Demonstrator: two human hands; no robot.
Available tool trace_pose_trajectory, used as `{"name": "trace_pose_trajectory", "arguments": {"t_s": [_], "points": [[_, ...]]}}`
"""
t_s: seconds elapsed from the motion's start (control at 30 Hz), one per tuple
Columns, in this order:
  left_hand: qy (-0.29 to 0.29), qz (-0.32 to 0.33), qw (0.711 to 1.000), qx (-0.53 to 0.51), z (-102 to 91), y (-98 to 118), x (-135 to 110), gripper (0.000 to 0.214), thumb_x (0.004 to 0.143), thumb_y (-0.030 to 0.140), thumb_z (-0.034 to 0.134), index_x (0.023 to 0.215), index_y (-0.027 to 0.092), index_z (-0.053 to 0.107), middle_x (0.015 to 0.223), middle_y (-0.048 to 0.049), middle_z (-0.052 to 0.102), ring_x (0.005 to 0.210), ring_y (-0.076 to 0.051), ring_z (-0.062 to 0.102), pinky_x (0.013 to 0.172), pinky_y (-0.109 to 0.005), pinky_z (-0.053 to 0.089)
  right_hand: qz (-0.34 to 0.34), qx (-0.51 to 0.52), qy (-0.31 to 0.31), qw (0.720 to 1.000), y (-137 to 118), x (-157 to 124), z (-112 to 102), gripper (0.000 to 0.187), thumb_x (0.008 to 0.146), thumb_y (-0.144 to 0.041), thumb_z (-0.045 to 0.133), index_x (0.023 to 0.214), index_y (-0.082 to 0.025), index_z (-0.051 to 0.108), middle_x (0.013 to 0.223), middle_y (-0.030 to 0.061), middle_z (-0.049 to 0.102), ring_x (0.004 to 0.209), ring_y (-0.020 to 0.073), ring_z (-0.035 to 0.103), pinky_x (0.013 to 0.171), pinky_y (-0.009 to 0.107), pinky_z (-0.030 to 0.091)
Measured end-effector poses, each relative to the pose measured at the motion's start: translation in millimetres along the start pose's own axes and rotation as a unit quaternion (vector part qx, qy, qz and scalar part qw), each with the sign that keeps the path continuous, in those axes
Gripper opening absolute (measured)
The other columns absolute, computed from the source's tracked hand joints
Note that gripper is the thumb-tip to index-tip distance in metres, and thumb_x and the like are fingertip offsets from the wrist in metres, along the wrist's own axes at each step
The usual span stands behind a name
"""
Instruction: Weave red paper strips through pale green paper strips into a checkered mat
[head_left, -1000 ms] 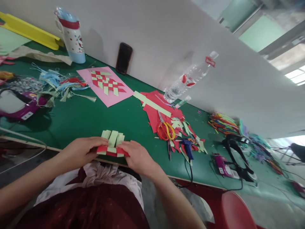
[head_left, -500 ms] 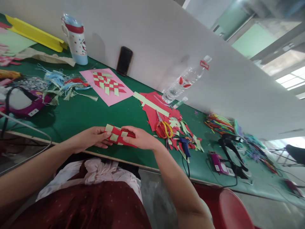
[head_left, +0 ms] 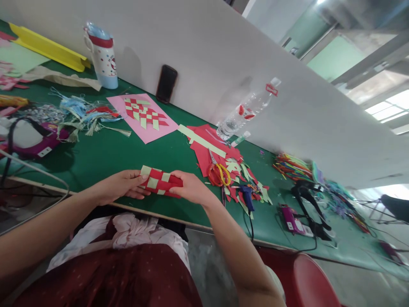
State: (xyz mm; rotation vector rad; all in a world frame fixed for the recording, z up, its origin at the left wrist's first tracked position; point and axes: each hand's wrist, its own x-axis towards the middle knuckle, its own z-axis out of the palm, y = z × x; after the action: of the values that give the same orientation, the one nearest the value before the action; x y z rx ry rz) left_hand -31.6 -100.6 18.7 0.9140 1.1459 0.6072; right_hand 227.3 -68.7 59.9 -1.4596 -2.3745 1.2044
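A small piece of woven paper (head_left: 155,181), checked in red and pale green, is held between both hands just above the near edge of the green table. My left hand (head_left: 127,186) pinches its left end, thumb on top and fingers beneath. The right end is gripped by my right hand (head_left: 187,186), with the thumb along the lower side and the fingers over the top. Beyond the hands, another red and green woven paper piece (head_left: 143,113) lies on a pink sheet (head_left: 147,134). To the right, scissors (head_left: 219,172) with red and yellow handles rest by red paper (head_left: 200,155).
Paper scraps surround a blue glue gun (head_left: 247,197) on the right. A clear bottle (head_left: 244,111) and a phone (head_left: 166,83) lean near the wall. At left are a printed water bottle (head_left: 104,57), tassels (head_left: 79,111) and a purple device (head_left: 43,138) with a strap.
My right hand has shifted slightly to the right along the woven paper, uncovering more of its red and green squares. The left hand stays on the left end.
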Motion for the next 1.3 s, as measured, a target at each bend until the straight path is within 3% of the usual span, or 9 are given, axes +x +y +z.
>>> {"name": "trace_pose_trajectory", "arguments": {"t_s": [0.23, 0.5, 0.67, 0.8, 1.1, 1.3], "points": [[-0.032, -0.003, 0.999, -0.019, -6.3, -5, 2, 0.07, 0.067, 0.081, 0.084, 0.106, 0.023, 0.076, 0.118, -0.0144, 0.082, 0.104, -0.032, 0.08, 0.093, -0.044, 0.066, -0.003, -0.029, -0.003, 1.0, -2, -4, -1, 0.05, 0.083, -0.036, 0.084, 0.128, -0.028, 0.064, 0.116, 0.0017, 0.076, 0.101, 0.0257, 0.072, 0.08, 0.031, 0.047], [-0.039, 0.001, 0.998, -0.041, -8.7, -10, 4, 0.069, 0.077, 0.076, 0.08, 0.119, 0.021, 0.073, 0.12, -0.0164, 0.082, 0.108, -0.032, 0.08, 0.096, -0.045, 0.065, -0.016, -0.046, 0.016, 0.999, 5, -2, 5, 0.029, 0.087, -0.021, 0.067, 0.116, -0.025, 0.066, 0.102, -0.0002, 0.074, 0.092, 0.0223, 0.069, 0.08, 0.029, 0.045], [-0.05, 0.026, 0.997, -0.053, -11.4, -9, 6, 0.076, 0.085, 0.085, 0.062, 0.125, 0.021, 0.072, 0.126, -0.0186, 0.08, 0.116, -0.034, 0.077, 0.102, -0.048, 0.062, -0.027, -0.031, 0.025, 0.999, 4, 0, 0, 0.021, 0.088, -0.021, 0.063, 0.108, -0.024, 0.067, 0.094, -0.0014, 0.073, 0.085, 0.0203, 0.067, 0.075, 0.028, 0.045], [-0.055, 0.053, 0.996, -0.052, -18.1, 6, 11, 0.082, 0.088, 0.088, 0.05, 0.131, 0.022, 0.071, 0.132, -0.0171, 0.077, 0.121, -0.034, 0.075, 0.106, -0.048, 0.06, -0.037, -0.025, 0.043, 0.998, 1, 8, -8, 0.017, 0.087, -0.019, 0.061, 0.103, -0.023, 0.066, 0.091, -0.0021, 0.071, 0.082, 0.0191, 0.066, 0.073, 0.027, 0.044], [-0.046, 0.109, 0.992, -0.036, -28.4, 46, 21, 0.064, 0.097, 0.073, 0.054, 0.136, 0.024, 0.071, 0.138, -0.0133, 0.075, 0.128, -0.033, 0.071, 0.108, -0.047, 0.058, -0.076, -0.032, 0.089, 0.993, -14, 28, -41, 0.014, 0.09, -0.022, 0.058, 0.103, -0.024, 0.063, 0.088, -0.0014, 0.07, 0.08, 0.0194, 0.065, 0.07, 0.027, 0.044], [-0.046, 0.125, 0.991, -0.032, -34.0, 65, 28, 0.069, 0.105, 0.072, 0.038, 0.14, 0.019, 0.064, 0.138, -0.0116, 0.075, 0.125, -0.03, 0.072, 0.104, -0.041, 0.059, -0.095, -0.044, 0.085, 0.991, -22, 39, -63, 0.017, 0.087, -0.018, 0.058, 0.101, -0.023, 0.065, 0.087, -0.0016, 0.07, 0.079, 0.0189, 0.064, 0.071, 0.028, 0.044]]}}
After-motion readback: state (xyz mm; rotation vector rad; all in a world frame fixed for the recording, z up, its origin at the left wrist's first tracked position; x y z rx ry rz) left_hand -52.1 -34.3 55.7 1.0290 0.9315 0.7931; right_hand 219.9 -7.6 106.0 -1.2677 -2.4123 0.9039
